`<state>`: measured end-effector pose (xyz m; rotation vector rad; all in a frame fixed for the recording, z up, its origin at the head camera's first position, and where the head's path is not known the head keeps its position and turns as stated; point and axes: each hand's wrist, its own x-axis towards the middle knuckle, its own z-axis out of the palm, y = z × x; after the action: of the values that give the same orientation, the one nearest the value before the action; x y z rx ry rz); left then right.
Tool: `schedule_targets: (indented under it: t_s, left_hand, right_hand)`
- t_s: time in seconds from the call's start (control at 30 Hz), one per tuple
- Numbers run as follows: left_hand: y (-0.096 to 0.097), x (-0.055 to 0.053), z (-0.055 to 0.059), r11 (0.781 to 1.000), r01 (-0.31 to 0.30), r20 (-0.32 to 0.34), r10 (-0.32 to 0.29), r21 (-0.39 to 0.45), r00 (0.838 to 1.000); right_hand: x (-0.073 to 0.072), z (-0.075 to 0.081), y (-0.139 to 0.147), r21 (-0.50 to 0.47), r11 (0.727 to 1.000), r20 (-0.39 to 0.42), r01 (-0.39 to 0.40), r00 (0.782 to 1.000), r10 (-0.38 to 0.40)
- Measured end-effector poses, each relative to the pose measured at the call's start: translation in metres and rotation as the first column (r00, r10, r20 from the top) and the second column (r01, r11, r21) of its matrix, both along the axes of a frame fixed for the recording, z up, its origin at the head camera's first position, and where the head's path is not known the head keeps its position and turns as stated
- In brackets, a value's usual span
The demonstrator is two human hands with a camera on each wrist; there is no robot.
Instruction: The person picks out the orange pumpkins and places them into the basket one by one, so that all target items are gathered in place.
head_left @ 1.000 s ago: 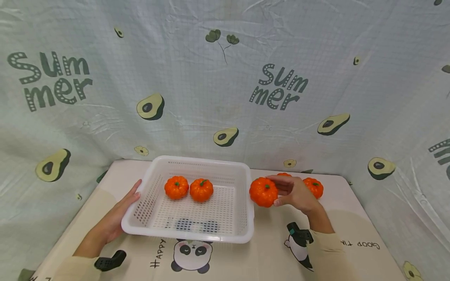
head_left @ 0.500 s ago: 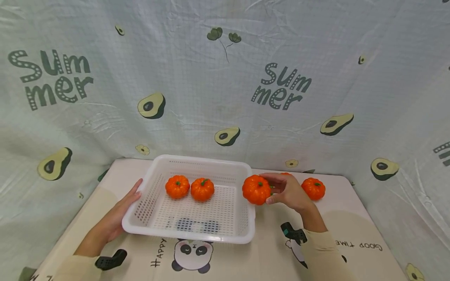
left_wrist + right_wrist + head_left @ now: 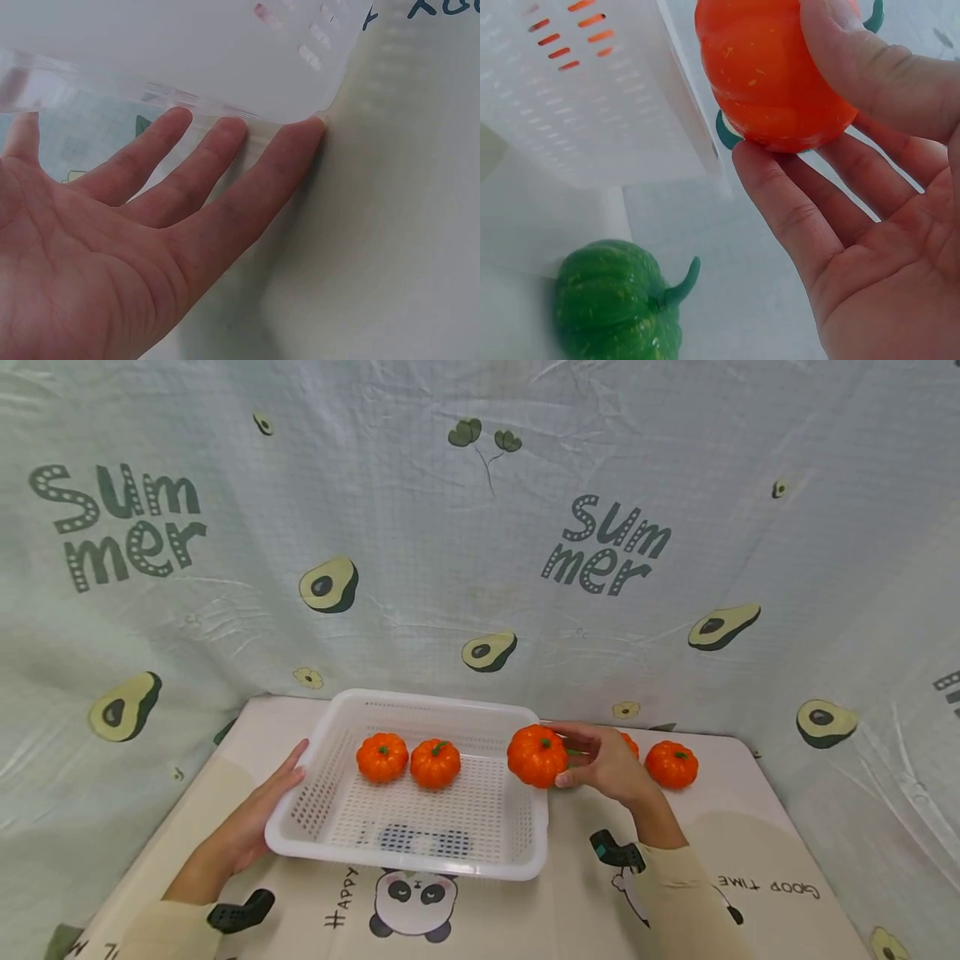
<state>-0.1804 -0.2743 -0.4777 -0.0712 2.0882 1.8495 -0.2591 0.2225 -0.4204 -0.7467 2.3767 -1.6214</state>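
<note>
My right hand [image 3: 611, 764] pinches an orange toy pumpkin [image 3: 537, 756] between thumb and fingers, over the right rim of the white plastic basket [image 3: 405, 866]. In the right wrist view, the thumb lies across this pumpkin's side and the fingertips touch it from below. Two more orange pumpkins, a left one [image 3: 382, 758] and a right one [image 3: 435, 764], sit side by side inside the basket. My left hand [image 3: 251, 818] rests against the basket's left side. Its fingers [image 3: 214, 169] are spread and nearly straight, with tips at the basket wall.
A green pumpkin [image 3: 615, 300] stands on the table beside the basket, mostly hidden by my right hand in the head view. Another orange pumpkin [image 3: 671, 765] lies at the back right, and part of one more shows behind my hand. A patterned curtain [image 3: 420, 527] rises behind the table.
My right hand has carried the orange pumpkin leftward, from beside the basket to over its right rim. My left hand and the basket have stayed in place.
</note>
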Motion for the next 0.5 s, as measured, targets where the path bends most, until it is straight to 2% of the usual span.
schedule_targets:
  t_s: [0.2, 0.5]
  left_hand:
    - [0.0, -0.002, 0.0, 1.0, 0.011, -0.013, -0.011, -0.001, 1.0]
    - [-0.001, -0.001, -0.001, 1.0, 0.012, -0.012, -0.012, -0.005, 1.0]
  right_hand:
    - [-0.004, 0.0, -0.008, 0.023, 0.999, -0.011, 0.035, 0.999, -0.034]
    - [-0.008, -0.001, -0.023, 0.031, 0.999, 0.005, 0.045, 0.999, -0.045]
